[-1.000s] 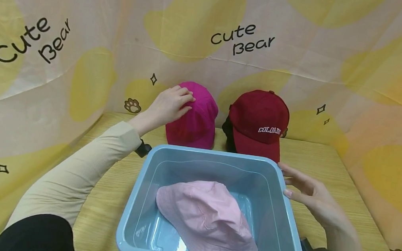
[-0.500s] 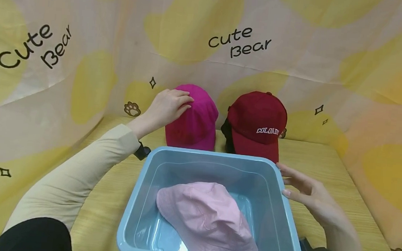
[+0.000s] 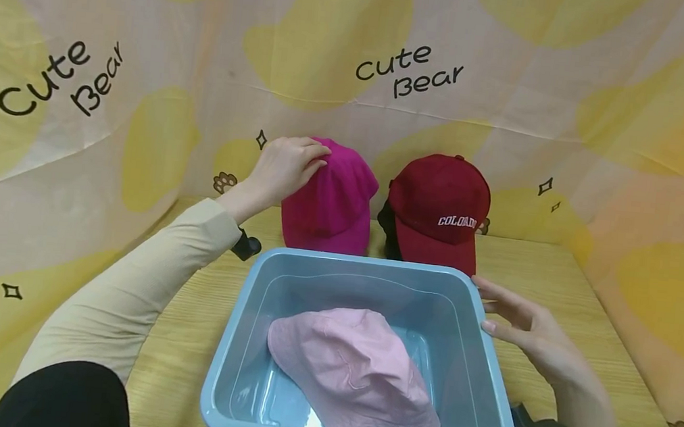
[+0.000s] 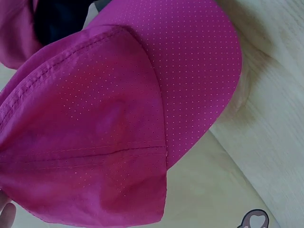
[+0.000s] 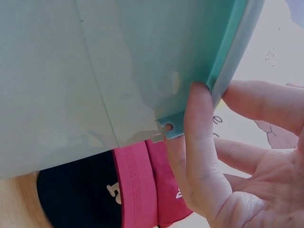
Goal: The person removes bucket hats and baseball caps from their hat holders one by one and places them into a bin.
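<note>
With fingertips and thumb, my left hand (image 3: 287, 168) pinches the crown of a magenta baseball cap (image 3: 342, 207) behind the basin. In the left wrist view the cap (image 4: 95, 128) shows its dotted brim and stitched panels, with only fingertips (image 4: 6, 216) at the left edge. My right hand (image 3: 535, 335) grips the right rim of a light blue plastic basin (image 3: 222, 339) near its far corner. Seen from the right wrist, fingers (image 5: 202, 137) press under that rim. A pale pink bucket hat (image 3: 358, 378) lies crumpled on its side in the basin.
A dark red cap (image 3: 441, 195) lettered "COLORADO" stands right of the magenta one, with a black cap (image 3: 391, 228) partly hidden behind it. A patterned cloth (image 3: 530, 87) closes off the back and sides of the wooden table (image 3: 556, 280). A black rounded shape (image 3: 66, 399) fills the lower left.
My left hand has risen slightly, pulling the magenta cap's crown up and changing its folds. The right hand, basin, bucket hat and red cap stay put.
</note>
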`<state>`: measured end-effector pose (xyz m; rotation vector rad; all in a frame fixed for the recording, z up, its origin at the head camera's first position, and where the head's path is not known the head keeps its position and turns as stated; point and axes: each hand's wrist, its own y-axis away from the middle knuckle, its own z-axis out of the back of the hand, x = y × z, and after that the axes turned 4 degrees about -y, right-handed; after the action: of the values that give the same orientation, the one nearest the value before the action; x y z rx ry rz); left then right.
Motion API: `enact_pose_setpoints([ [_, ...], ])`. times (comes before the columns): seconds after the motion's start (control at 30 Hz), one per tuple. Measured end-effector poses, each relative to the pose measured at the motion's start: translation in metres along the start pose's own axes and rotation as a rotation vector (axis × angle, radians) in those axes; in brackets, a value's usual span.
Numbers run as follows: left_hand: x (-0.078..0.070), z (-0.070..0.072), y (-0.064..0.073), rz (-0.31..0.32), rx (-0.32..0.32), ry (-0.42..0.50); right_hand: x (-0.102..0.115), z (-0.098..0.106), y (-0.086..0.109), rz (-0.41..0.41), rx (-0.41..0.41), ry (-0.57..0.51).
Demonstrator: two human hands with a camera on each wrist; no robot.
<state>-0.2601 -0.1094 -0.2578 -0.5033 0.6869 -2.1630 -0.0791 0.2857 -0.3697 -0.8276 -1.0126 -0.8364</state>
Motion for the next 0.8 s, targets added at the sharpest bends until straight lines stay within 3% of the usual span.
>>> enact_pose_setpoints([
  [0.8,0.009,0.018,-0.024,0.087,0.049,0.012,0.000,0.000,0.002,-0.014,-0.014,0.017],
])
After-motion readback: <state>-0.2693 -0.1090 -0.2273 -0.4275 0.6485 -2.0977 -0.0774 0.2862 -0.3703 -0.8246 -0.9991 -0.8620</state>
